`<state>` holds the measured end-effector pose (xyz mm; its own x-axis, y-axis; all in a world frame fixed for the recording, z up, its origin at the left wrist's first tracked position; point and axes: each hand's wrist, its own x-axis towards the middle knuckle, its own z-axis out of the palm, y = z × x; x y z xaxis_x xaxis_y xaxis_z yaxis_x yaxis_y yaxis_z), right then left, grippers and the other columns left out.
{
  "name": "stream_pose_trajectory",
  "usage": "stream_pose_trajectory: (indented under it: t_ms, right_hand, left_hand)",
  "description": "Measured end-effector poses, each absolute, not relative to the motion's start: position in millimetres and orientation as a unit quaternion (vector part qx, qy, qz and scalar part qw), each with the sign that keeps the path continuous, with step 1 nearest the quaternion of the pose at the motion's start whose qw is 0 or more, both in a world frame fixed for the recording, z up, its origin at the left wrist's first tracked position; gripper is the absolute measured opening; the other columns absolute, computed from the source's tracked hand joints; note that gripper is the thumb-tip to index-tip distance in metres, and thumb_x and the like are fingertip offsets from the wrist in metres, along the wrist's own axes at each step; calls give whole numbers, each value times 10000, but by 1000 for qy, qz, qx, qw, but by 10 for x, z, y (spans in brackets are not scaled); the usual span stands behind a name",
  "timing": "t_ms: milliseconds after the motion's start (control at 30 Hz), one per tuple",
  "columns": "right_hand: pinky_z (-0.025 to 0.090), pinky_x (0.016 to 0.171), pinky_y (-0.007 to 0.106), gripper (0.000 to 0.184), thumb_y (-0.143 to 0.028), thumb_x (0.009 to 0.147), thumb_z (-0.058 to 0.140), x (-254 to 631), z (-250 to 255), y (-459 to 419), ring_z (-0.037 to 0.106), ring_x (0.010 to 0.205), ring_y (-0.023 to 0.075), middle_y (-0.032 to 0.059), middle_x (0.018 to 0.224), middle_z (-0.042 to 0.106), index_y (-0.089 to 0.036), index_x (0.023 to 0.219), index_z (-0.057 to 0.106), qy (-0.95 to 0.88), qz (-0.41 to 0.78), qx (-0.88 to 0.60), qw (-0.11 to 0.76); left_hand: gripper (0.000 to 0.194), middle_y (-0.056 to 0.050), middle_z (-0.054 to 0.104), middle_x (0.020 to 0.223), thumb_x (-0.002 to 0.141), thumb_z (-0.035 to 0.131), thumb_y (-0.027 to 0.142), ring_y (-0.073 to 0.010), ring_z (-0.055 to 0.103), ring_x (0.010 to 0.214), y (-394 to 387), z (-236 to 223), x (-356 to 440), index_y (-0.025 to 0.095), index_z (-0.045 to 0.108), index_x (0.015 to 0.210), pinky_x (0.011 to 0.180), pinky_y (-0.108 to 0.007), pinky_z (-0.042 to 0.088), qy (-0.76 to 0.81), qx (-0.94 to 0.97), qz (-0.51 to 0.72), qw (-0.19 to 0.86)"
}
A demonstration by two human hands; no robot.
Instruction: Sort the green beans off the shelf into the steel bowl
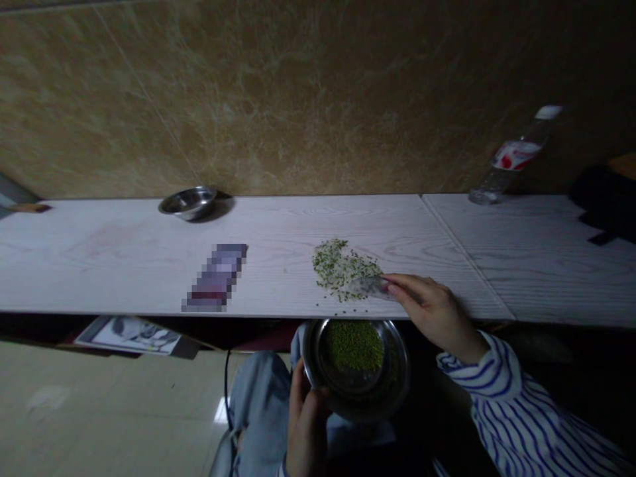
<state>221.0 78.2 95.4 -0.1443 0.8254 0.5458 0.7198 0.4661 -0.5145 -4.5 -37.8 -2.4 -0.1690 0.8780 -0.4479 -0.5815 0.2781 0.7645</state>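
Observation:
My left hand (307,424) grips the left rim of a round metal bowl (402,371) below the table's front edge. Green beans (355,344), which look like mung beans, lie inside it. Above the tabletop, my right hand (432,308) pinches a thin see-through piece (368,286) that looks like plastic; its exact kind is unclear. This piece meets the near right side of a loose heap of mixed green and whitish grains (342,265). A few dark grains are scattered along the table edge, just over the bowl.
A small metal bowl (189,203) stands near the wall at the left. Closer in lies a blurred-out flat object (216,278). A labelled plastic bottle (517,156) and a dark item (609,202) are at the right. Papers (132,334) sit on a shelf below the tabletop (89,265).

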Motion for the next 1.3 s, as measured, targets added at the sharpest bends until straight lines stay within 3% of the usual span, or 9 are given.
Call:
stream_pose_trajectory:
  t_ms: [133, 400, 667, 1067, 1300]
  right_hand:
    - [603, 859, 355, 220, -266, 959, 613, 2327, 897, 694, 766, 951, 230, 64, 1050, 811, -218, 1109, 766, -736, 71, -530, 416]
    - [641, 794, 360, 217, -294, 941, 616, 2403, 954, 511, 778, 872, 242, 62, 986, 819, -235, 1054, 791, -718, 69, -557, 412]
    - [653, 772, 367, 238, -283, 945, 600, 2199, 906, 483, 780, 851, 240, 79, 981, 819, -219, 1074, 789, -724, 88, -553, 402]
    - [651, 771, 340, 258, -251, 952, 581, 1994, 915, 541, 780, 847, 220, 70, 984, 819, -226, 1115, 780, -741, 110, -532, 394]
    - [649, 740, 330, 252, -265, 938, 585, 1863, 932, 563, 786, 822, 228, 74, 973, 822, -221, 1081, 788, -726, 121, -540, 408]
  left_hand:
    - [667, -126, 637, 1340, 759, 689, 316, -329, 586, 1229, -390, -15, -46, 245, 541, 1406, 837, -355, 543, 499, 137, 581, 628]
    - [679, -104, 688, 1241, 715, 712, 307, -299, 636, 1108, -368, -70, -47, 242, 559, 1374, 805, -335, 547, 499, 138, 581, 628]
    - [663, -125, 659, 1329, 760, 678, 287, -321, 605, 1192, -372, 42, -33, 232, 548, 1408, 831, -341, 545, 485, 168, 580, 632]
    - [700, -108, 683, 1282, 751, 680, 318, -318, 627, 1132, -366, -10, -53, 255, 538, 1434, 814, -362, 543, 497, 166, 577, 627]
    - [634, -108, 666, 1332, 752, 684, 282, -310, 612, 1208, -357, 89, -61, 238, 585, 1377, 950, -380, 517, 482, 162, 590, 627]
